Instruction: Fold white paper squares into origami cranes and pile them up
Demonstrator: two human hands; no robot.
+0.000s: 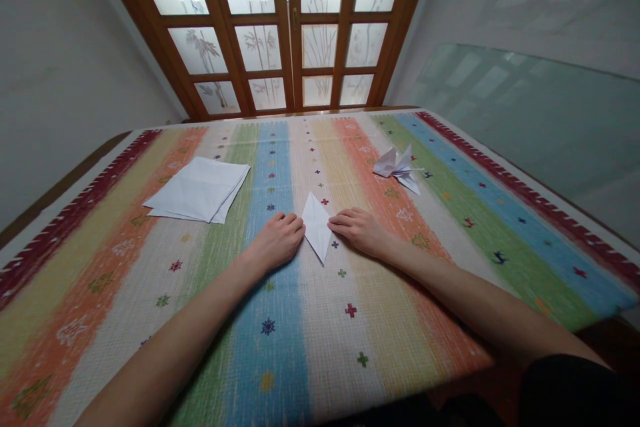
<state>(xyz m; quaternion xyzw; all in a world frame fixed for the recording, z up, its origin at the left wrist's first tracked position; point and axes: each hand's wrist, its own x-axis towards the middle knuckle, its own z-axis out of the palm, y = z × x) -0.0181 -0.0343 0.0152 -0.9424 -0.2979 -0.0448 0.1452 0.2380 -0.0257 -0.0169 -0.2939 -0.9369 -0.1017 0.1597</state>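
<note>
A folded white paper point(317, 226), diamond-shaped, lies flat on the striped tablecloth point(300, 333) in the middle of the table. My left hand point(277, 240) rests palm down with its fingertips on the paper's left edge. My right hand point(359, 229) lies flat at the paper's right edge, fingertips touching it. Both hands have their fingers stretched out and press on the paper rather than grip it.
A stack of white paper sheets point(199, 190) lies to the left. A finished white paper crane point(399, 168) stands at the right rear. A wooden door with frosted glass panes point(280, 27) is behind the table. A glass sheet point(530, 120) leans on the right wall.
</note>
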